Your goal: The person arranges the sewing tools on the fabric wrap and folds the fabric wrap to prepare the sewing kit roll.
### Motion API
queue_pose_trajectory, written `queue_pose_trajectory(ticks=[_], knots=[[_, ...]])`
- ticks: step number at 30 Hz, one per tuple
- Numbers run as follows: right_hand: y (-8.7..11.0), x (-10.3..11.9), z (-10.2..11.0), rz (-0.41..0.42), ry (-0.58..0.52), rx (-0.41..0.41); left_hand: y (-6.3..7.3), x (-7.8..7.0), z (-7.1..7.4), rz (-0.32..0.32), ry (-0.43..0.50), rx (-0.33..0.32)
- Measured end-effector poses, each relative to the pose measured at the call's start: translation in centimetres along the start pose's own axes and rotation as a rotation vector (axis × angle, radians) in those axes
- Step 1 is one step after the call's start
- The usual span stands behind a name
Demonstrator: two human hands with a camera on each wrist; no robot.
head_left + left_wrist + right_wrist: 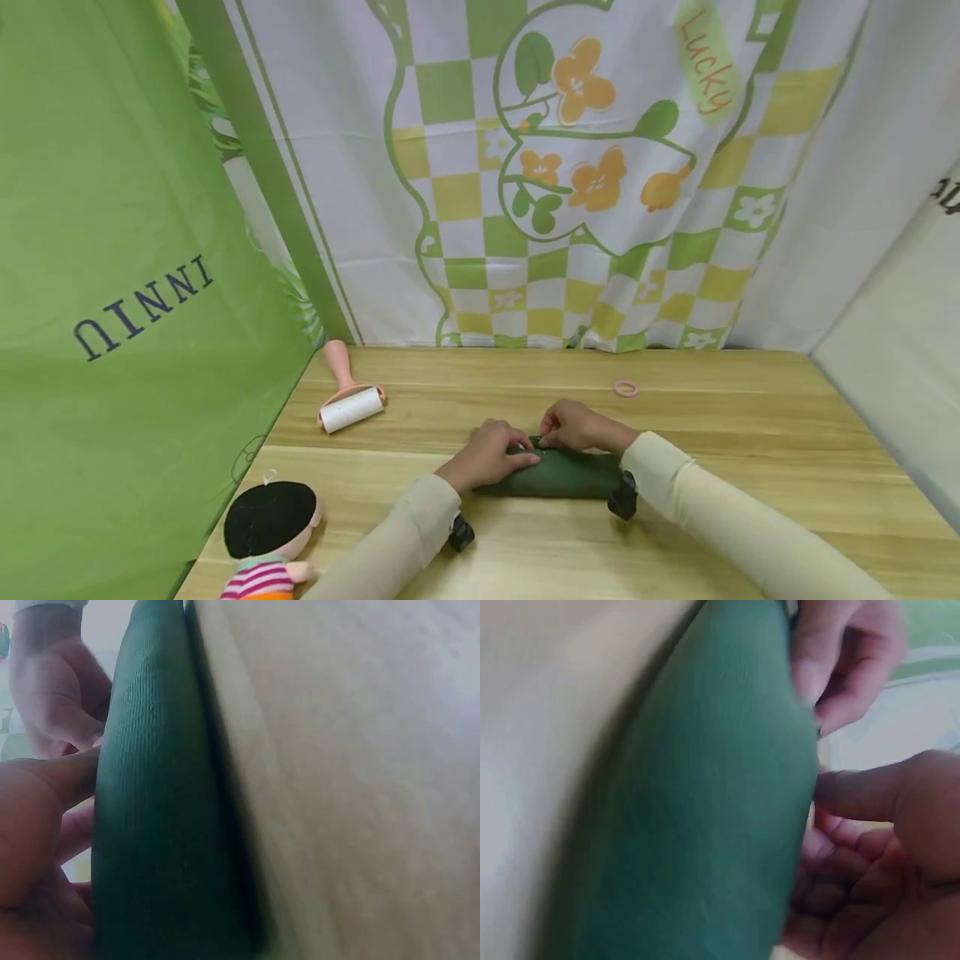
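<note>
A long dark green pouch (562, 475) with a finely ribbed surface lies on the table in front of me; its exact kind is unclear. My left hand (491, 454) holds its left part, thumb over the top and fingers along the far side. Just to the right, my right hand (577, 427) pinches at the pouch's far upper edge, close to the left fingertips. What lies between the right fingertips is too small to make out. In the right wrist view the pouch (705, 787) hides part of both hands. The left wrist view shows its near side (157, 825) against the tabletop.
On the wooden table (750, 467), a lint roller (351, 408) with a pink handle lies at the back left. A small pink ring (625, 388) sits behind the right hand. At the front left is a doll (270, 533) with black hair. Curtains (465, 275) hang behind the table.
</note>
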State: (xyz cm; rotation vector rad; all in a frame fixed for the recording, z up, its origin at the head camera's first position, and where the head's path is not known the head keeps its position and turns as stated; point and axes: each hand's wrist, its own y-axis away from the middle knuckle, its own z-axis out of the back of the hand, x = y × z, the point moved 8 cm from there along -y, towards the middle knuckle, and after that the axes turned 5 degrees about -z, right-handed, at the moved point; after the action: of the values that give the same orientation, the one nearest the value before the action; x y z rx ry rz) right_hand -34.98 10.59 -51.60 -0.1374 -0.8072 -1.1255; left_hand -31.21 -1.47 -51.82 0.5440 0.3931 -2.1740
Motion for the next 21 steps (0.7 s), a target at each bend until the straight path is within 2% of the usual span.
queue_pose_trajectory(ticks=[2, 5, 10, 14, 17, 21], knots=[[0.2, 0.2, 0.2, 0.037, -0.064, -0.005, -0.1, 0.2, -0.1, 0.024, -0.006, 0.004], [0.7, 0.5, 0.5, 0.097, -0.088, -0.041, -0.2, 0.4, 0.0, 0.072, 0.005, 0.012], [1.9, 1.2, 0.9, 0.202, -0.04, -0.111, -0.3, 0.2, 0.3, 0.129, -0.003, 0.038], [2.9, 1.8, 1.0, 0.293, 0.003, -0.184, -0.4, -0.2, 0.4, 0.148, -0.058, 0.06], [3.6, 1.6, 1.0, 0.302, 0.016, -0.266, -0.4, -0.3, 0.6, 0.165, -0.068, 0.056], [4.4, 1.2, 0.9, 0.269, -0.041, -0.357, -0.1, -0.2, 0.5, 0.185, -0.062, 0.044]])
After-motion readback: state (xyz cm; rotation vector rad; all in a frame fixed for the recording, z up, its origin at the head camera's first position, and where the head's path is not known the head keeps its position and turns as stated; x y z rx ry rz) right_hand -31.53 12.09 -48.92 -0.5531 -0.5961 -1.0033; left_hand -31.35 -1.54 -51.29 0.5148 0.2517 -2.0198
